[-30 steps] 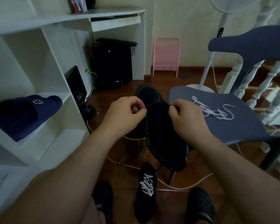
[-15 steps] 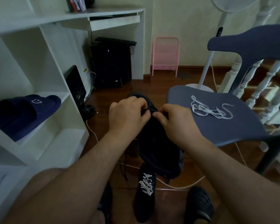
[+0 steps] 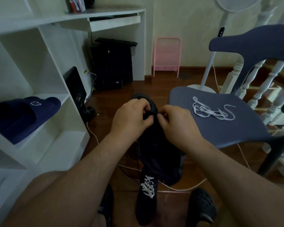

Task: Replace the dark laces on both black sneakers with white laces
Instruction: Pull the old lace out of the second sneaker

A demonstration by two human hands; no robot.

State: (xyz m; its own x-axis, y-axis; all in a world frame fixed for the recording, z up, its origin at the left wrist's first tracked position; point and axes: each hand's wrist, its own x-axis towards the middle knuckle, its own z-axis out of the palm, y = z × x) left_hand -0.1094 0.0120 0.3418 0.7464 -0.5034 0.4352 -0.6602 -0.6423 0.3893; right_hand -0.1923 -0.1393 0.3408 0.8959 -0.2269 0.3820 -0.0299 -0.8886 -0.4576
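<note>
A black sneaker (image 3: 159,154) hangs in front of me, toe end away from me, held up by both hands. My left hand (image 3: 131,118) grips its far end with curled fingers. My right hand (image 3: 177,125) pinches something dark at the same spot, likely the dark lace, though the shoe is too dark to tell. A second black sneaker (image 3: 146,199) with white laces lies on the floor between my feet. A loose white lace (image 3: 211,111) lies bunched on the blue chair seat (image 3: 228,128) to the right.
White shelving (image 3: 44,89) stands at the left with a navy slipper (image 3: 21,115) on a shelf. A desk, a black computer tower (image 3: 111,66) and a pink rack (image 3: 167,54) are farther back. A fan stand (image 3: 208,69) and a white cable (image 3: 184,187) sit near the chair.
My hands have come together at the sneaker's far end, and the sneaker has shifted slightly left and lower. The white-laced sneaker and the loose lace have not moved.
</note>
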